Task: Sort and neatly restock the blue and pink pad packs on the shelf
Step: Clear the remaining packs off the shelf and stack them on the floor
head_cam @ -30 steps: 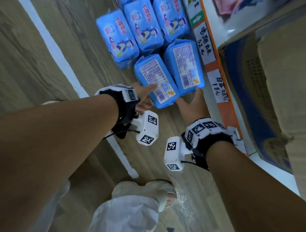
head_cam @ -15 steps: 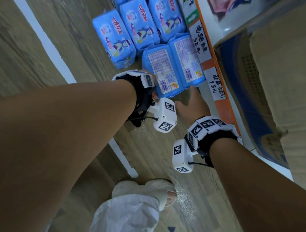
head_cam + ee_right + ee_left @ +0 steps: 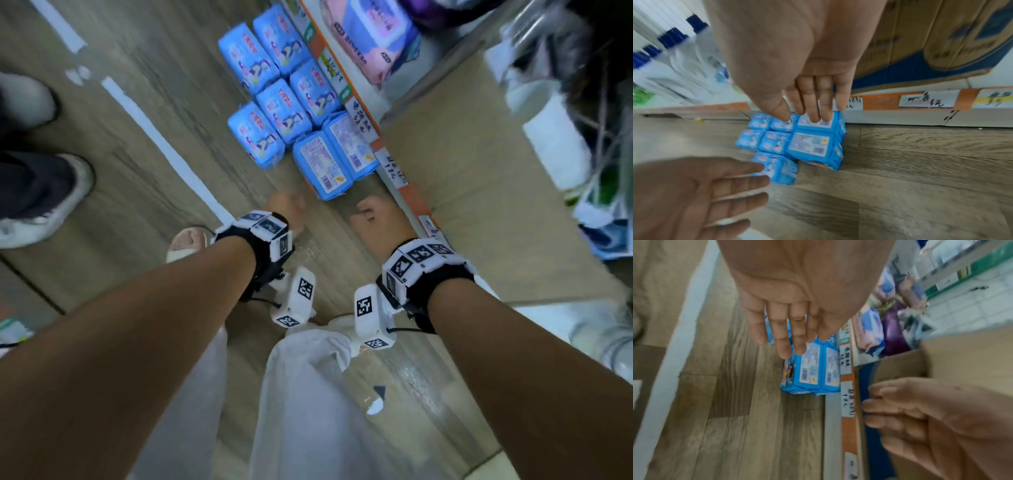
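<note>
Several blue pad packs (image 3: 284,102) lie in tidy rows on the wood floor beside the shelf base. The two nearest ones (image 3: 323,166) lie label side up, side by side. Pink pad packs (image 3: 370,37) lie on the low shelf behind them. My left hand (image 3: 287,209) hovers just short of the nearest pack, with straight fingers (image 3: 783,337) and nothing in it. My right hand (image 3: 370,216) hangs beside the shelf edge, also empty, its fingers (image 3: 816,104) loosely extended above the packs (image 3: 809,146).
An orange shelf edge with handwritten price labels (image 3: 394,171) runs along the right. Behind it stands a large cardboard box (image 3: 479,164). Another person's shoes (image 3: 41,192) stand at the left, past a white floor line (image 3: 164,144). My sandalled foot (image 3: 188,240) is below my left wrist.
Both hands have let go of the two label-up packs and drawn back toward me. Those packs now sit flush against the other rows, and the view has pulled back.
</note>
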### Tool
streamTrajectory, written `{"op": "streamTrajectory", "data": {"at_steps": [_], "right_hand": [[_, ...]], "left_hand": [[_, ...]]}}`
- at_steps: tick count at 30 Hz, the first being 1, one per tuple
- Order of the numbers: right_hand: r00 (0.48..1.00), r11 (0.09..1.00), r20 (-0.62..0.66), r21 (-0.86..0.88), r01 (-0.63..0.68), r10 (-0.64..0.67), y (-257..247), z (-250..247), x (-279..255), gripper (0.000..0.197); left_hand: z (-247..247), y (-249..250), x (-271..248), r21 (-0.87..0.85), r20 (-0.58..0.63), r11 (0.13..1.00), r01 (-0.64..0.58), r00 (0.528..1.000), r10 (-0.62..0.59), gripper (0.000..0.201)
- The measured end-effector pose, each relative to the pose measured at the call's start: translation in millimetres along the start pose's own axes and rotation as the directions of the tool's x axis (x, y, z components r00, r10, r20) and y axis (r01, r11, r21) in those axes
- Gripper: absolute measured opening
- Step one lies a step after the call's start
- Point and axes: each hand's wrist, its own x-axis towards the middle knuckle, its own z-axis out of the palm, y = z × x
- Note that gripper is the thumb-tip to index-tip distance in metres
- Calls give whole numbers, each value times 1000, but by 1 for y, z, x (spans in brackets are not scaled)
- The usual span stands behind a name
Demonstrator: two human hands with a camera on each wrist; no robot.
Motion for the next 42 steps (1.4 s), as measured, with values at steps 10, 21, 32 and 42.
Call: {"op": "streamTrajectory", "data": {"at_steps": [10,21,32,42], "right_hand": [[954,971,-196,26,237,-227,-121,-198,-264,29],[488,781,-670,-229,581,-560,-223,-420,-450,33],[382,875,-854,-155,459,-352,-288,-472,-443,39],[418,928,-889,-24,371,-190,-303,-492,-419,41]], "left_hand": [[-133,136,-280,-125,-84,951,-283,958,274,6],[-253,359,-500,349,-240,417,-839,350,906,37],[-343,496,-483,669,-252,376,-641,280,926,91],[-373,590,-458,897,131,25,-441,319,939,117]]}}
